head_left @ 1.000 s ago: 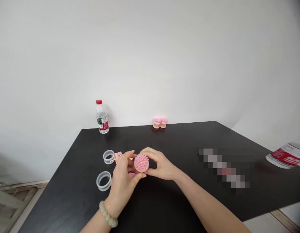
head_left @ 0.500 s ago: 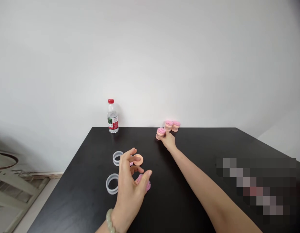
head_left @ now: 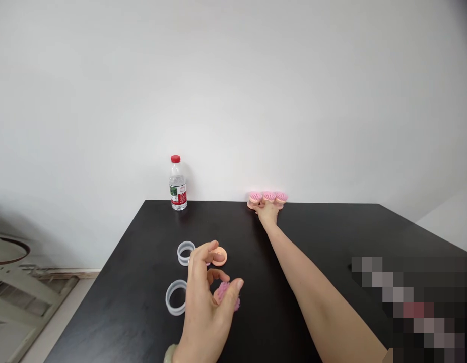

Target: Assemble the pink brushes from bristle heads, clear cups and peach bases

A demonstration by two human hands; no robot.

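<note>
My right hand is stretched to the far edge of the table, its fingers at the base of the leftmost round pink-bristled scrubbing brush. Two like brushes stand beside it in a row, the middle one partly behind my fingers. Nearer to me, my left hand hovers with thumb and fingers apart. Behind its thumb lies another pink bristled piece, partly hidden. Just past its fingertips rests a peach-coloured round disc. Two translucent rings lie to its left, the nearer ring partly covered by the hand.
A water bottle with a red cap stands at the back left of the black table, close to the white wall. A pale stool or chair is on the floor at left. A blurred patch covers the lower right.
My right hand has set the brush back against the wall, in line with the other two. My left hand keeps its place over the pink piece. The view has shifted slightly.
</note>
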